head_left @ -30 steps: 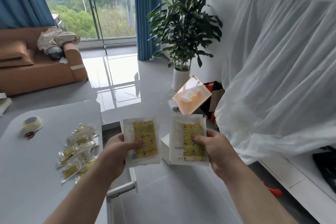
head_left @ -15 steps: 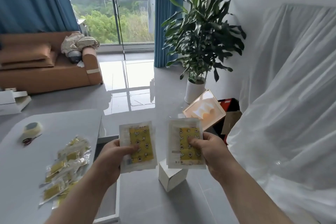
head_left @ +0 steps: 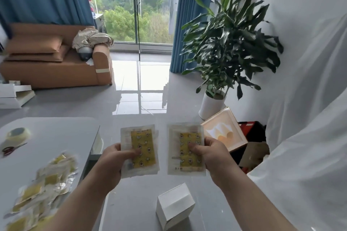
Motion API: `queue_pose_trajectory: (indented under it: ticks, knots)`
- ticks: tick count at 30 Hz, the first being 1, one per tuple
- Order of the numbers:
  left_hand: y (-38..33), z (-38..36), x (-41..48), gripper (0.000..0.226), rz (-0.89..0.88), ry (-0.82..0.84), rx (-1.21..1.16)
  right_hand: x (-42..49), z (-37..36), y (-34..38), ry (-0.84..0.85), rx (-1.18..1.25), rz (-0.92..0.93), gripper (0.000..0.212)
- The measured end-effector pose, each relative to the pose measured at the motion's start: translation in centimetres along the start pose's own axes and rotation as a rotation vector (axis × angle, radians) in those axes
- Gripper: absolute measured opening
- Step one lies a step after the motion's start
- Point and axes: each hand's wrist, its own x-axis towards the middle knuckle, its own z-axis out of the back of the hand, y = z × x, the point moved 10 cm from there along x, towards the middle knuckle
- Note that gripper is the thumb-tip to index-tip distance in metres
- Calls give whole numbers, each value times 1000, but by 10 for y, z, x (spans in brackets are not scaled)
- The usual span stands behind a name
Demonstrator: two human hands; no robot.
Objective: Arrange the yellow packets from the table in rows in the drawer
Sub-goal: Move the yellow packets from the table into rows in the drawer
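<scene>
My left hand (head_left: 114, 157) grips a clear packet with a yellow patterned pad (head_left: 142, 146), held upright in the air past the table's right edge. My right hand (head_left: 212, 154) grips a second yellow packet (head_left: 187, 142) beside it, a small gap between the two. A loose pile of more yellow packets (head_left: 43, 187) lies on the grey table (head_left: 56, 137) at the lower left. The drawer is not clearly in view; only a pale edge (head_left: 95, 146) shows beside the table.
A tape roll (head_left: 17, 134) and red-handled scissors (head_left: 11, 149) lie at the table's left. A small white box (head_left: 175, 205) stands on the floor below my hands. A framed picture (head_left: 225, 129), potted plant (head_left: 225, 43) and white-draped furniture (head_left: 309, 127) fill the right.
The view has tilted upward and swung, so the table and packet pile sit lower and left in frame. Both hands keep holding their packets side by side.
</scene>
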Motion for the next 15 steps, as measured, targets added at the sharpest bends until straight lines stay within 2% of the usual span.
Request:
queue_pose_trajectory:
  ticks: [5,10,15]
  knots:
    - [-35,-8,68,31,-9,-55,15,78,-3,32,43,12,-22,11]
    - [-62,-19,109,33,-33,-90,17,135,-8,54,81,1,-23,13]
    - [-74,-19,133,26,-56,-196,-26,191,-28,73,190,-47,-16,11]
